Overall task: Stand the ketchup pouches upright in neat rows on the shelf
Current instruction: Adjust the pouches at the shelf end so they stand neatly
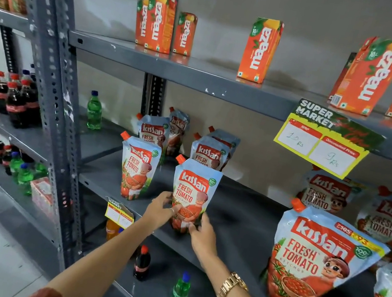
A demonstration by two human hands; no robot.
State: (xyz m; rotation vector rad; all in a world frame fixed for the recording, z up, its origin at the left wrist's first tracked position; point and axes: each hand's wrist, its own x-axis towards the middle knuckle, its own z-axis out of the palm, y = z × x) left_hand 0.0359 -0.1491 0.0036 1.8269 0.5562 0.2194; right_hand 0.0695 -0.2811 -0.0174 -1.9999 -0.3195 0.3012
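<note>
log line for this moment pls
step: standing pouch | hands: left, right both on its base | place: shelf front | pouch: upright

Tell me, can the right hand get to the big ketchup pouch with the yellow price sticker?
Probably yes. The right hand is busy steadying a small Kissan pouch, but bare shelf lies between it and the big pouch, with nothing blocking.

Pale-blue ketchup pouches (193,195) with orange caps stand upright in rows mid-frame on the grey shelf (241,224); larger-looking ones (318,264) crowd the lower right.
</note>
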